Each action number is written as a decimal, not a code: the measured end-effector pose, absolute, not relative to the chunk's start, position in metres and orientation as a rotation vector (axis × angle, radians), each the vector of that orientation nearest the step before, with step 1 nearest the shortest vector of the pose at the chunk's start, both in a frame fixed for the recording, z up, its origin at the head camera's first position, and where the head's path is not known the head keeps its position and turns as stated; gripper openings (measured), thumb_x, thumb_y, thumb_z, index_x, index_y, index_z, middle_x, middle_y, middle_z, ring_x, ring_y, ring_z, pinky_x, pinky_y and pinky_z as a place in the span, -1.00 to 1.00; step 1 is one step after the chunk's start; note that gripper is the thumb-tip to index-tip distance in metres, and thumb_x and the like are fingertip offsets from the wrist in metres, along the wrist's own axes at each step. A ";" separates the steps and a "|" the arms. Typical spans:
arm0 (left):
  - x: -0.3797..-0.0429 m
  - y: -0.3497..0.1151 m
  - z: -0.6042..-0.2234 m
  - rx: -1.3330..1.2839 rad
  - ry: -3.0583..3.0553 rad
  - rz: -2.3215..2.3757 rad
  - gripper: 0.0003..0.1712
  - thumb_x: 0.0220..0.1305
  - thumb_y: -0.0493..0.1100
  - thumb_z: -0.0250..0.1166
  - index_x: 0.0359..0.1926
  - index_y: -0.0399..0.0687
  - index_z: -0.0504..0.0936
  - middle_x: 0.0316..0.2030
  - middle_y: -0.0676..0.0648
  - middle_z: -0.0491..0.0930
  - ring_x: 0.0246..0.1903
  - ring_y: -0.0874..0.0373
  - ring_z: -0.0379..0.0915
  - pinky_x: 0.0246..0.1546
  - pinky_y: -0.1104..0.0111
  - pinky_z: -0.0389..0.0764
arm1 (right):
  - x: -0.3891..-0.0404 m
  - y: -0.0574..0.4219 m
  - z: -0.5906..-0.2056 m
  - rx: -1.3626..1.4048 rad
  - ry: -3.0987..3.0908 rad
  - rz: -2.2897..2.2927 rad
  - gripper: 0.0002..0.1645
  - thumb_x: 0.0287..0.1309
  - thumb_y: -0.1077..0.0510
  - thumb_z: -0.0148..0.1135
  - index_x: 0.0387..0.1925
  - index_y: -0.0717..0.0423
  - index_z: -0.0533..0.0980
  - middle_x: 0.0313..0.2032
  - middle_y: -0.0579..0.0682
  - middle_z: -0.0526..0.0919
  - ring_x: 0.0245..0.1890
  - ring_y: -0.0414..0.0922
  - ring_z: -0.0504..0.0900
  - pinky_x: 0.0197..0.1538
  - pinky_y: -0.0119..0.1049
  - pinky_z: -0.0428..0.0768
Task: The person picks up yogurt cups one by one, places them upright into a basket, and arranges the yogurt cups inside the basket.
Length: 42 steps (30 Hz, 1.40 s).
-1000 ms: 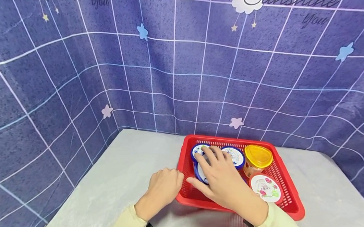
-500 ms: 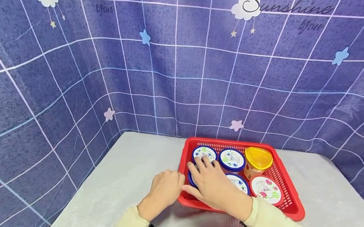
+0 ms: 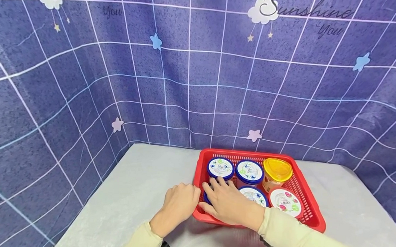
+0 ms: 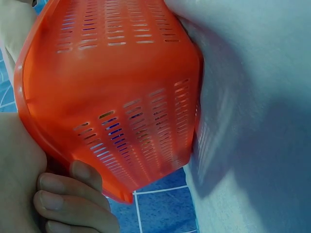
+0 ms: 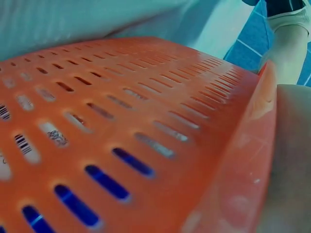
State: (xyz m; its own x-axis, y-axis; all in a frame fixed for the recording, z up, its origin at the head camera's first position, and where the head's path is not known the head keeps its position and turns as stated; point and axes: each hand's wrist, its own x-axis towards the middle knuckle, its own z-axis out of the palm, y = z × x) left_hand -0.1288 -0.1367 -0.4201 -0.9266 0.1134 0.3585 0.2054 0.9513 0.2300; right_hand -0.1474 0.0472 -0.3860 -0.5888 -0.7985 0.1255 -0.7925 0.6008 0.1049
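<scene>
My left hand (image 3: 179, 200) grips the left rim of a red plastic basket (image 3: 200, 168). In the left wrist view its fingers (image 4: 73, 199) curl round the rim. My right hand (image 3: 230, 203) lies over the front left of the basket, its fingers spread across a blue-lidded tub (image 3: 207, 197), mostly hidden beneath it. Behind that hand stand two more blue-lidded tubs, one at the back left (image 3: 220, 167) and one at the back middle (image 3: 249, 171). Another blue-lidded tub (image 3: 254, 195) sits at the front middle, partly covered by the hand.
At the basket's right side stand a yellow-lidded tub (image 3: 277, 170) and, before it, a red-rimmed tub (image 3: 286, 202) with a cherry print. The basket rests on a grey-white tabletop (image 3: 155, 173). A blue gridded curtain (image 3: 200, 71) hangs directly behind.
My right hand has shifted left and toward me with a blue-lidded tub, leaving the back tubs in plainer sight. The left hand keeps its hold on the rim.
</scene>
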 end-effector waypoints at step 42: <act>-0.135 -0.139 -0.425 -0.228 -2.774 -0.421 -0.48 0.40 -0.06 0.01 -0.77 0.08 0.31 -0.81 0.08 0.24 -0.78 0.17 0.21 -0.78 0.28 0.22 | -0.148 0.068 -0.371 1.257 -2.660 0.325 -0.25 0.15 -0.23 0.33 0.26 0.07 0.44 0.18 0.14 0.48 0.21 0.11 0.41 0.19 0.22 0.40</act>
State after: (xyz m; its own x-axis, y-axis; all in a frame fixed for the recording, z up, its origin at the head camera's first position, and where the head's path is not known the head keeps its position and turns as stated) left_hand -0.1347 -0.1386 -0.4252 -0.9342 0.1076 0.3400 0.2036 0.9437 0.2608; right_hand -0.1478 0.0676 -0.3706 -0.6257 -0.7373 0.2548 -0.7770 0.6182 -0.1190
